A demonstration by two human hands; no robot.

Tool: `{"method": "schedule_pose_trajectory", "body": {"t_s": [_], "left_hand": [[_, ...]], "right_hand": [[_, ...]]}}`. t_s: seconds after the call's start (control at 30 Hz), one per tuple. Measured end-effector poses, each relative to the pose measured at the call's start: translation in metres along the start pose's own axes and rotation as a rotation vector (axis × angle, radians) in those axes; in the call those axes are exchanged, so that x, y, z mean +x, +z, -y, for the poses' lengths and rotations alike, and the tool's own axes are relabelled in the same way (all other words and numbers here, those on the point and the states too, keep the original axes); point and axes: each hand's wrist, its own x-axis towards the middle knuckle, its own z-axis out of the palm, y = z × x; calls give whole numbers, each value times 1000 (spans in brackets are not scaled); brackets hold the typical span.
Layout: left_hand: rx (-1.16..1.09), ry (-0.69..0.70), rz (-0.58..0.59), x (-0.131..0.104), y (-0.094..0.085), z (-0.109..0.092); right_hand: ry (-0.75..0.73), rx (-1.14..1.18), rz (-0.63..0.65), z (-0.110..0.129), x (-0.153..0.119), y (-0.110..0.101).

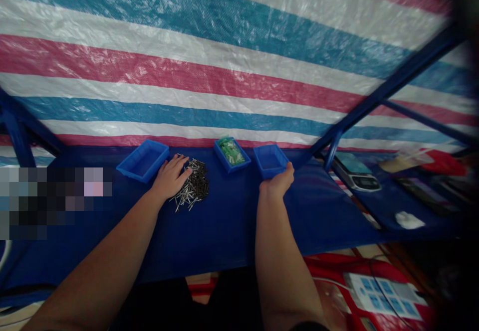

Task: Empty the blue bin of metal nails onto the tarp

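On the blue tabletop lies a loose heap of thin, nail-like metal pieces (196, 184), some silver and some dark. My left hand (171, 177) rests at the heap's left edge, palm down with fingers spread, and its fingertips reach over the pieces. An empty blue plastic bin (145, 160) stands just left of that hand. My right hand (280, 179) grips the near right corner of another empty blue bin (271, 159), thumb side along its wall. Between the heap and this bin sits a smaller blue bin (226, 164) with green and white plastic packets (232, 151).
A striped plastic sheet (209, 72) hangs behind the table. Blue metal frame bars (385, 89) rise at both sides. On a side surface to the right are a digital scale (357, 174) and a crumpled white item (409, 220). A power strip (385, 296) lies below.
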Motion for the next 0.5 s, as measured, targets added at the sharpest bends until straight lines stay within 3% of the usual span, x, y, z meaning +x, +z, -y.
{"method": "schedule_pose_trajectory", "body": {"t_s": [0.23,0.37,0.5], "left_hand": [[-61,56,-25,0,-2,2],[-124,99,-126,2,1,8],[-133,0,-139,5,6,10]], "right_hand": [[79,54,-26,1,0,-2],[156,219,48,1,-1,-2],[182,277,162,-1,-8,1]]}}
